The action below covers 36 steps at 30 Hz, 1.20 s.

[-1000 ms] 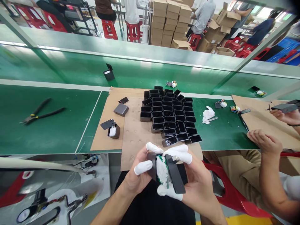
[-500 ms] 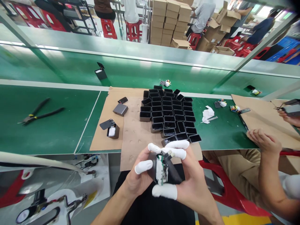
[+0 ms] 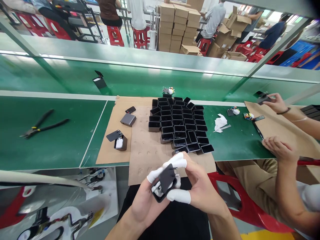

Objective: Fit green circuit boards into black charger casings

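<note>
My left hand [image 3: 147, 196] is closed around a small black plastic case [image 3: 160, 199] held over my lap, its open side tilted up. White material and parts show inside the case. A flat black lid [image 3: 167, 178] stands slanted across the opening, pinched by my right hand [image 3: 200, 186] between thumb and fingers. White finger cots cover several fingertips on both hands. Just beyond my hands, many empty black cases [image 3: 178, 126] stand packed together on cardboard. To the left sits a case with white filling [image 3: 120, 143] and its lid [image 3: 114, 135] folded out.
Long-handled pliers [image 3: 45, 124] lie on the green bench [image 3: 62, 150] at left. A closed dark case [image 3: 128, 119] rests on the cardboard [image 3: 142, 160]. White scrap [image 3: 220, 123] and small circuit parts [image 3: 233, 111] lie to the right, near a co-worker's hands [image 3: 280, 146].
The case in my left hand has turned and tilted, so its opening now faces up. My right hand has swung the lid across it. A co-worker's hand has moved toward the back shelf.
</note>
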Available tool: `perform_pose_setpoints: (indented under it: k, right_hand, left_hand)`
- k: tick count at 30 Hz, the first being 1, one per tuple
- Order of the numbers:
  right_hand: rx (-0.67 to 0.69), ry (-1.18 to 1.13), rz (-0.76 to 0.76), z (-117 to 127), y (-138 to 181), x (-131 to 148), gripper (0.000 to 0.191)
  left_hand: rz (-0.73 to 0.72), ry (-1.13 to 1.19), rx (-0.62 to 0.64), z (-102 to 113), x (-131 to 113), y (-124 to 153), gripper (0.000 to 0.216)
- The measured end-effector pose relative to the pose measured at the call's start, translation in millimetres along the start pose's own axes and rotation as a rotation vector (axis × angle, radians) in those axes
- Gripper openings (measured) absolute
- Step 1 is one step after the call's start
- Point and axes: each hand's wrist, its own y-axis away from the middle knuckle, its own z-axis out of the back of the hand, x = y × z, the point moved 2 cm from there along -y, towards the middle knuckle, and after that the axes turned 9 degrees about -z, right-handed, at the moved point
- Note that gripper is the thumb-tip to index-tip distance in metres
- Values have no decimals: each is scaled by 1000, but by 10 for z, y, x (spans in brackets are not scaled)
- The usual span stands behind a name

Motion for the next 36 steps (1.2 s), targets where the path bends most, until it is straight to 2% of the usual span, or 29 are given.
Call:
perform_pose_setpoints:
  k: [2, 4, 5, 7, 9, 11, 12, 14, 16, 19, 22, 24, 28, 30, 32, 36]
  right_hand:
    - [2, -4, -4, -5, -13, -7, 35]
    - [-32, -55, -24, -18, -25, -45, 31]
    - [-60, -96, -46, -27, -34, -74, 31]
    - [-130, -181, -97, -50, -59, -138, 31]
    - [-186, -236, -146, -77, -94, -198, 33]
    - [-216, -264, -188, -109, -128, -244, 37]
    - [-218, -275, -204, -126, -139, -261, 39]
    - [-219, -304, -218, -159, -137, -284, 41]
    - [-212, -328, -190, -183, -96, -304, 37]
    - [-168, -332, -71, -198, 13, -356, 34]
    - [-142, -326, 36, -198, 90, -446, 62]
    - [-152, -327, 45, -198, 87, -497, 71]
    - [-178, -313, 3, -207, -8, -486, 62]
    - [-208, -276, -12, -216, -61, -436, 55]
    - [-245, -220, -36, -234, -111, -383, 50]
    - [-254, -173, -98, -299, -217, -300, 56]
  left_hand:
    - [10, -73, -43, -6, 7, 30, 43]
    - [-48, -206, -97, 61, 15, 66, 51]
    - [-137, -300, -123, 124, 4, 85, 54]
    - [-422, -544, -119, 278, -62, 130, 53]
    - [-704, -841, -26, 418, -163, 177, 62]
    - [-824, -1096, 96, 510, -260, 202, 87]
    - [-831, -1165, 133, 534, -304, 204, 92]
    - [-836, -1166, 134, 537, -379, 202, 90]
    - [-831, -1062, 70, 506, -417, 195, 83]
    - [-757, -862, -46, 477, -397, 166, 79]
    - [-649, -694, -88, 485, -343, 129, 82]
    - [-588, -651, -124, 487, -316, 119, 84]
    - [-502, -589, -168, 391, -286, 160, 76]
    - [-417, -523, -190, 306, -251, 206, 65]
    - [-332, -436, -264, 229, -195, 259, 53]
    - [-287, -243, -396, 120, -75, 322, 35]
